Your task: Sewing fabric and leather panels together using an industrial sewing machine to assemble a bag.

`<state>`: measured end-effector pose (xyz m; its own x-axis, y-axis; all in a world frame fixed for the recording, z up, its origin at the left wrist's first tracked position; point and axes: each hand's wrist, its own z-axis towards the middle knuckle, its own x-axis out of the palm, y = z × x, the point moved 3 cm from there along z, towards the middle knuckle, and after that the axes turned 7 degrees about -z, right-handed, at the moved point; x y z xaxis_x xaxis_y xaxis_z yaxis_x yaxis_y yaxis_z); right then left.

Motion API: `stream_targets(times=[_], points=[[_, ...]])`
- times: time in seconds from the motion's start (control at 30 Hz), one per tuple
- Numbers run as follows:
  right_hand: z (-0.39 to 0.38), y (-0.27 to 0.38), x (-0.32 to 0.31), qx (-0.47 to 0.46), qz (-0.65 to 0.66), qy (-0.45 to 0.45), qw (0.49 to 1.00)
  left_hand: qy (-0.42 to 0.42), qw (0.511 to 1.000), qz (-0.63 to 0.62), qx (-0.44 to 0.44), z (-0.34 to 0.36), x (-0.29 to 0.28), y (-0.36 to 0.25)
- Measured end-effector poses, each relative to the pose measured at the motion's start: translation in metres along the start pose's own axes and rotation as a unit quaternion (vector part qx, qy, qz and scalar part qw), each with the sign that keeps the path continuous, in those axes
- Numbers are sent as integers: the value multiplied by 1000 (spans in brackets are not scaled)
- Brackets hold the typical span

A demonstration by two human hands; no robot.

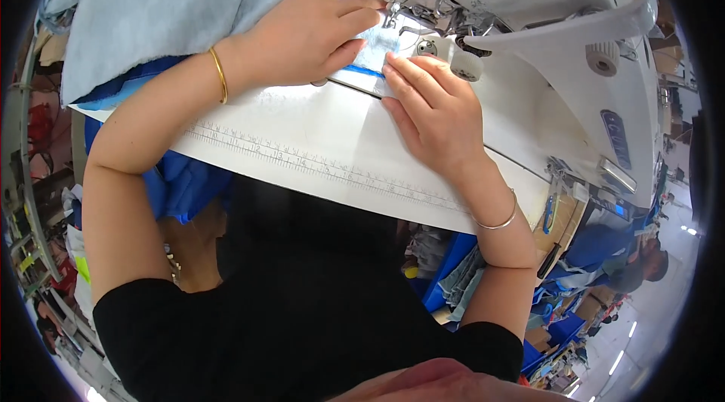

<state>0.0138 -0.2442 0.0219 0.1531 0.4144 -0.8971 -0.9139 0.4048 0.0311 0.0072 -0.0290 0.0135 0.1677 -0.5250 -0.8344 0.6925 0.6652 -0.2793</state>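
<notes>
Light blue denim cloth (166, 5) drapes over the left of a sewing machine bed, a darker blue layer showing under its lower edge. My left hand (313, 28), a gold bangle at its wrist, is closed on the cloth with bent fingers beside the presser foot (390, 15). A narrow part of the cloth (377, 51), edged in bright blue, lies lit in front of the foot. My right hand (438, 103) rests flat, fingers extended and fingertips at this part's right edge, thumb apart. The needle tip is too small to make out.
The white sewing machine head (574, 77) rises at the right. A printed ruler scale (302, 164) runs along the table's near edge. Blue cloth (192, 183) hangs below the table at left. At far right, a person (642, 266) is among piles of cloth.
</notes>
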Motion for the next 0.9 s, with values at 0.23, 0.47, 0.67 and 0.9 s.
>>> stream_targets(times=[0.23,0.47,0.67,0.9], points=[[-4,2,-2,33,6,36,999,17,992,-69,102,-2,-9,-1],[-3,3,-5,21,-27,-5,999,6,989,-78,124,0,-8,-2],[-3,2,-4,7,-17,28,999,14,984,-146,105,3,-11,5],[-1,1,-2,31,8,28,999,26,984,-158,75,6,-13,8]])
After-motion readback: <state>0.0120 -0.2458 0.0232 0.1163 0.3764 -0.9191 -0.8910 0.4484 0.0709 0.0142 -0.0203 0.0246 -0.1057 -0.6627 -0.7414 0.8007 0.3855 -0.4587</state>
